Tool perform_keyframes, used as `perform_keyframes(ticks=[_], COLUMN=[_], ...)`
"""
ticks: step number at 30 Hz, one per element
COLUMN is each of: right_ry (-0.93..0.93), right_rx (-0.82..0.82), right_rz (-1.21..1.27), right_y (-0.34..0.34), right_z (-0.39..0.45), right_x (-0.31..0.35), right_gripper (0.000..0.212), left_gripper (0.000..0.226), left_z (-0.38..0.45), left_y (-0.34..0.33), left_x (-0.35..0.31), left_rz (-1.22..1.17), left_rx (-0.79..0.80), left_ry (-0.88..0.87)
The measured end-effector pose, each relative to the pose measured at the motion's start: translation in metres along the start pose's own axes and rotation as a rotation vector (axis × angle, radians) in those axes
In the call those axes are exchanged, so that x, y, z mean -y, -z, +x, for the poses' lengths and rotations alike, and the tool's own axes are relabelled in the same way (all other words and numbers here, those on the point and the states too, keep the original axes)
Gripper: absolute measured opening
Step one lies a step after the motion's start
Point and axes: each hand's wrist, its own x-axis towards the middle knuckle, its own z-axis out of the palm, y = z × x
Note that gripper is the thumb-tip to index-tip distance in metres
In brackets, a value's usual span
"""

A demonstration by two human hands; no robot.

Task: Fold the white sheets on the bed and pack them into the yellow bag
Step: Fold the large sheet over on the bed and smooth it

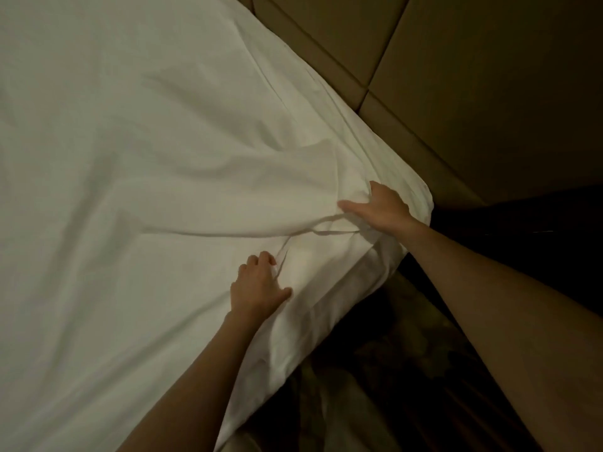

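A white sheet (146, 164) covers the bed and fills most of the view, wrinkled toward the near right corner. My left hand (256, 285) lies near the bed's edge with curled fingers pinching a fold of the sheet. My right hand (378, 207) is at the bed's corner, its fingers bunching the sheet so that ridges run from it toward the left hand. The yellow bag is not in view.
A padded brown headboard (440, 60) with panel seams runs along the far right of the bed. A dark gap (509, 230) lies beside the corner. Patterned dark floor (375, 370) shows below the bed's edge between my forearms.
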Motion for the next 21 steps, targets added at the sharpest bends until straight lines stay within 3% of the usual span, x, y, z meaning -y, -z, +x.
perform_keyframes(ticks=[3, 9, 14, 18, 21], right_ry=[-0.048, 0.000, -0.029, -0.148, -0.230], right_rx=[-0.175, -0.428, -0.520, -0.574, -0.553], right_rz=[0.033, 0.195, 0.450, 0.500, 0.531], right_y=[-0.004, 0.017, 0.029, 0.031, 0.022], right_z=[0.004, 0.009, 0.016, 0.020, 0.012], right_x=[-0.004, 0.012, 0.025, 0.021, 0.010], right_gripper=[0.027, 0.046, 0.016, 0.021, 0.028], left_gripper=[0.029, 0.015, 0.005, 0.025, 0.016], left_z=[0.005, 0.005, 0.000, -0.012, -0.013], left_y=[-0.001, 0.001, 0.010, 0.008, -0.003], left_x=[-0.002, 0.000, 0.016, 0.021, 0.026], left_rz=[0.132, 0.356, 0.366, 0.271, 0.258], left_rx=[-0.010, -0.064, 0.140, 0.328, 0.356], left_ry=[-0.045, -0.077, -0.130, -0.315, -0.323])
